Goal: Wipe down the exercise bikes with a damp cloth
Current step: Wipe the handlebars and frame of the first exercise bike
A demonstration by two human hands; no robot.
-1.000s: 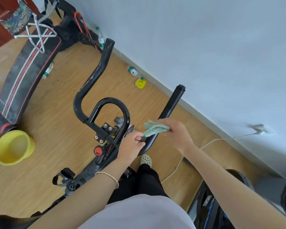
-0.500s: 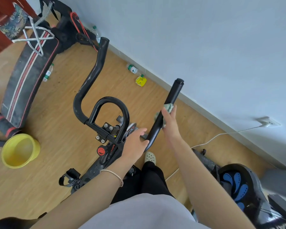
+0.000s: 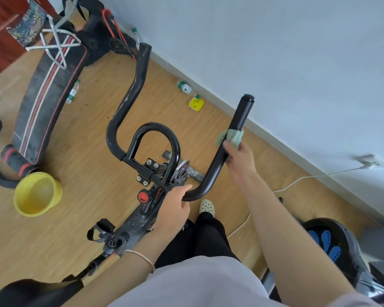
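A black exercise bike [image 3: 142,213] stands in front of me, its handlebar [image 3: 129,100] forking into two long prongs. My right hand [image 3: 239,158] grips the right prong [image 3: 237,120] with a pale green cloth [image 3: 232,137] wrapped round the bar above my fingers. My left hand [image 3: 173,209] holds the bend at the base of that same prong, fingers curled over the bar. The bike's lower frame and one strapped pedal [image 3: 101,229] show below my left arm.
A yellow bucket [image 3: 37,193] sits on the wooden floor at left, beside a black sit-up bench [image 3: 44,100]. Plastic bottles [image 3: 184,87] and a yellow item [image 3: 196,104] lie by the wall. A white cable [image 3: 297,180] runs to a wall socket. Another machine [image 3: 333,244] stands at right.
My right hand took the cloth from between both hands onto the right prong and slid it up the bar. My left hand moved onto the bend of that prong.
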